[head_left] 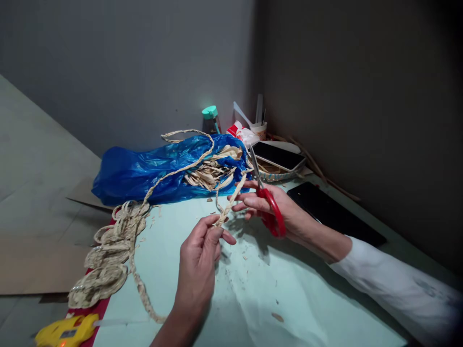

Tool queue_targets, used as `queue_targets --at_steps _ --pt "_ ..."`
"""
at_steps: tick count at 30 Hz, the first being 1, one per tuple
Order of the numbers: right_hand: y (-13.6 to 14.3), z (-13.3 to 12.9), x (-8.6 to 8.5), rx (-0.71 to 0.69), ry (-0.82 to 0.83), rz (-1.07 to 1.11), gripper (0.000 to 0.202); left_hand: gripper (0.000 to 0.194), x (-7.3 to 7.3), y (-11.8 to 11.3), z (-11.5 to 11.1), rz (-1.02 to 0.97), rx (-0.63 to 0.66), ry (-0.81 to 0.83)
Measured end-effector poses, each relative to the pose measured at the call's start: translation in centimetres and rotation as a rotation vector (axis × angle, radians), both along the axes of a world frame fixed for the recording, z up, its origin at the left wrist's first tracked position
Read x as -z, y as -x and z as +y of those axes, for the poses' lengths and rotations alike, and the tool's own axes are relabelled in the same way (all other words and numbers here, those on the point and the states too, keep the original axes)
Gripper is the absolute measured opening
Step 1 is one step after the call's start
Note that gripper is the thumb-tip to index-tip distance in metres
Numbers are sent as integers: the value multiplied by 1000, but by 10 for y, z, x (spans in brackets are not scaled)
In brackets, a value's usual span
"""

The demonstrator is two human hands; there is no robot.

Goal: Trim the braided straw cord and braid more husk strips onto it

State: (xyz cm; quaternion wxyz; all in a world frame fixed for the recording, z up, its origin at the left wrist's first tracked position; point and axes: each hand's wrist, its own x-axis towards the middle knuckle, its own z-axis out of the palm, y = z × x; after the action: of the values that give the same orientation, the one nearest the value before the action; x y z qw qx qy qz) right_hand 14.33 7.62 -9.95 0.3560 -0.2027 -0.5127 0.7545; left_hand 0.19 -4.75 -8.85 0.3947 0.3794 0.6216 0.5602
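The braided cord is held slanting above the pale green tabletop, its lower part in the left hand, whose grip pinches it between thumb and fingers. The right hand touches the cord's upper part with loosely spread fingers, while red-handled scissors hang on it, blades pointing up. Behind lies a blue plastic bag, open on dry fibre strips. Coiled braided pieces sit at left, near a yellow glue gun.
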Motion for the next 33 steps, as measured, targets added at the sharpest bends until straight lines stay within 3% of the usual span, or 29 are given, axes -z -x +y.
queue_targets --at_steps 4,11,17,27,33 --pt "-2 1 -6 128 104 108 43 27 4 -4 0 20 142 61" --pt "-6 4 -7 253 -51 56 35 31 6 -14 -3 -105 349 143" --pt "-6 2 -4 195 -65 39 31 18 4 -17 -6 -170 290 110" --pt "-2 0 -2 128 26 29 32 26 5 -13 -6 -165 182 122" --pt "-2 0 2 51 94 90 34 22 9 -13 -6 -218 255 157"
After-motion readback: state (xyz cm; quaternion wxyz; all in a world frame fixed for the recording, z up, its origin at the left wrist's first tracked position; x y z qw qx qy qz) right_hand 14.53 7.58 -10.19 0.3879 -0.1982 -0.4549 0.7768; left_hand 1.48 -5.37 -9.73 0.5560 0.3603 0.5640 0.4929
